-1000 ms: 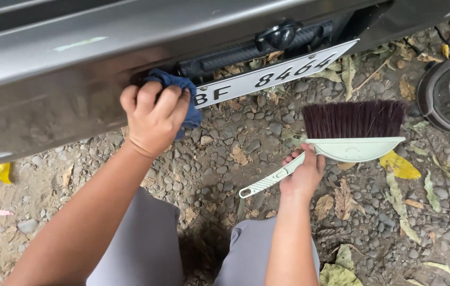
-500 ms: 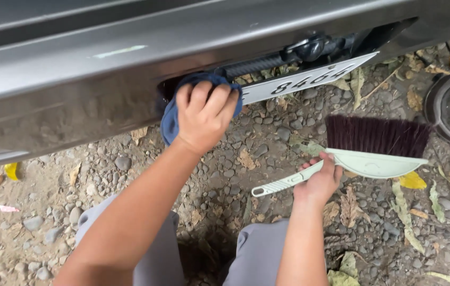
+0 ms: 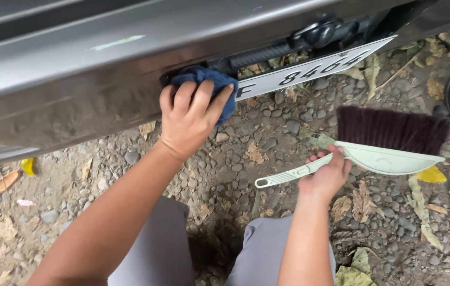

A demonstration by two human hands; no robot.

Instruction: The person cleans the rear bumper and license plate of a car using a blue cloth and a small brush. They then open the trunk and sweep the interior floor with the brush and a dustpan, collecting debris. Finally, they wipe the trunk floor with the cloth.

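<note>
Blue cloth: bunched, pressed against the lower edge of the grey car bumper, just left of the white licence plate. Cloth touches the bumper; its right edge sits just beside the plate's left end.

Left hand: fingers spread flat over the cloth, palm down, pinning it to the bumper. Not a fist; fingers splayed and clamped on the fabric. Forearm runs down to lower left.

Right hand: closed around the handle of a pale green hand brush, grip near where the handle meets the head. Dark brown bristles point up and away from the person, head lies to the right. Free end of the handle sticks out left of the hand. Whether the brush touches the ground cannot be told.

Hands well apart, cloth hand higher and left, brush hand lower and right.

Ground: gravel with dry leaves, some yellow. Dark round object at right frame edge, partly cut off. Grey trousers of the crouching person visible at bottom, knees apart.
</note>
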